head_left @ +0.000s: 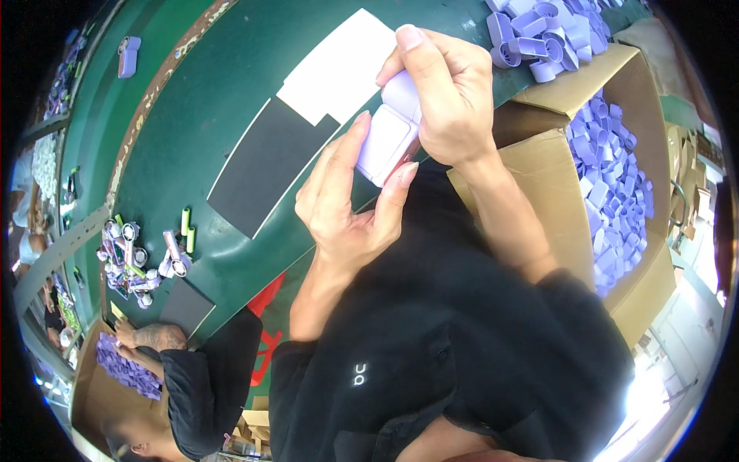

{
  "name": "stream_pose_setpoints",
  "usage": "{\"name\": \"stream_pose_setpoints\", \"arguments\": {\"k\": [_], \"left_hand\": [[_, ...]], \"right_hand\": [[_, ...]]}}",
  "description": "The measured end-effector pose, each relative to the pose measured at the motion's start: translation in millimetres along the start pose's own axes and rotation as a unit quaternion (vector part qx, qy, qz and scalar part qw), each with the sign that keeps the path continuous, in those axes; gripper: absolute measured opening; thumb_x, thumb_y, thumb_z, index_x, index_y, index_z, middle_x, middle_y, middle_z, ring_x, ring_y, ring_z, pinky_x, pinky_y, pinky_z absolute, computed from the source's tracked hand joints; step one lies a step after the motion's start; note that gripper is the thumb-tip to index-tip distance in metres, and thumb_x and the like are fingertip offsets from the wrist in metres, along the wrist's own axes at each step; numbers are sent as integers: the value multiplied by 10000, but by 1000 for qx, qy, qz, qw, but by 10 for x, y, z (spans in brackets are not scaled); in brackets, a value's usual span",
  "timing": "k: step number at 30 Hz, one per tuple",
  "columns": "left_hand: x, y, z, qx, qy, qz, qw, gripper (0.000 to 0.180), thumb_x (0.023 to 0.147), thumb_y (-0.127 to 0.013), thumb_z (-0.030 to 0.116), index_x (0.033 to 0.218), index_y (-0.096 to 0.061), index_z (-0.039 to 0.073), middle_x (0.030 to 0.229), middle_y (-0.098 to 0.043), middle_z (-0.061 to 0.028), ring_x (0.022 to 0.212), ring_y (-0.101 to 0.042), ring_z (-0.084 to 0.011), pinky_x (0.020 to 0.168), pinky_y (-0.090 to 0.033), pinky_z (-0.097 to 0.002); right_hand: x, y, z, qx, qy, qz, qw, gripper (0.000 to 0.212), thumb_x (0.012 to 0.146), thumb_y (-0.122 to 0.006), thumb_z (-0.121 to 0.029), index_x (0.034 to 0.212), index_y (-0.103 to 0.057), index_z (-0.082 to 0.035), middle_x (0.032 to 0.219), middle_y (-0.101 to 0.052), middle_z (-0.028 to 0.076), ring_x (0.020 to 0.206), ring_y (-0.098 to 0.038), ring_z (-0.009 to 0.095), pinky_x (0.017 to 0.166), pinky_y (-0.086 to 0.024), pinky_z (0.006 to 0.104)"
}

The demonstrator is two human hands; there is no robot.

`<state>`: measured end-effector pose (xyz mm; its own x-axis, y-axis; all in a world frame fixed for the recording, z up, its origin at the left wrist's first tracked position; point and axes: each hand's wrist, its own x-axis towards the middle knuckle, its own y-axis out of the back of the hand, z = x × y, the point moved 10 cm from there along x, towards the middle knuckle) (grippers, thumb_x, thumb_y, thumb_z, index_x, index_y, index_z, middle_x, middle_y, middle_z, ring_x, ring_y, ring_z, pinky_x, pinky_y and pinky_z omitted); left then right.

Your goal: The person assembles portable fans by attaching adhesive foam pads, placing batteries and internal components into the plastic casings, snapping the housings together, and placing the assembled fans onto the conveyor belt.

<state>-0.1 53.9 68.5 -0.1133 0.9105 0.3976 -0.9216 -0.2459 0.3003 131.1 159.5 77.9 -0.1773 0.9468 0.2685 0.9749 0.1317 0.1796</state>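
Note:
Both of my hands grip a lavender plastic casing [385, 142], held up over the near edge of the green table. It has a broad, boxy lower part and a rounded upper part, with a reddish strip along its lower right side. My left hand [339, 196] pinches the boxy part, fingertips at its left side and thumb at its lower right. Around the rounded upper end closes my right hand [454, 96], its thumb pointing up; part of the casing is hidden behind those fingers. Beyond lie a white sheet [339, 61] and a dark grey mat [265, 165].
On my right stands an open cardboard box [516, 173] full of lavender parts [608, 192]; more parts [539, 35] are heaped on the table behind it. To the left lie assembled pieces with green cells [131, 258]. A co-worker [204, 385] sits beside another parts box [88, 369].

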Motion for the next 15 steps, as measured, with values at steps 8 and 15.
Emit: {"name": "stream_pose_setpoints", "arguments": {"k": [8, 15], "left_hand": [[33, 24, 135, 115, -63, 13, 991, 586, 873, -841, 235, 1290, -622, -113, 1058, -715, -246, 876, -733, -356, 741, -596, -378], [-1, 58, -37, 39, -3, 43, 998, 532, 863, -822, 147, 1291, -630, -105, 1081, -719, -252, 907, -737, -358, 816, -583, -377]], "right_hand": [[-2, -64, 236, 103, -90, 13, 991, 543, 1101, -462, -327, 767, -704, 26, 667, -645, 39, 606, -538, 84, 585, -406, 266], [17, -57, 133, 72, -79, 10, 994, 516, 1099, -504, -333, 774, -701, 15, 680, -634, 16, 610, -533, 64, 561, -387, 248]]}}
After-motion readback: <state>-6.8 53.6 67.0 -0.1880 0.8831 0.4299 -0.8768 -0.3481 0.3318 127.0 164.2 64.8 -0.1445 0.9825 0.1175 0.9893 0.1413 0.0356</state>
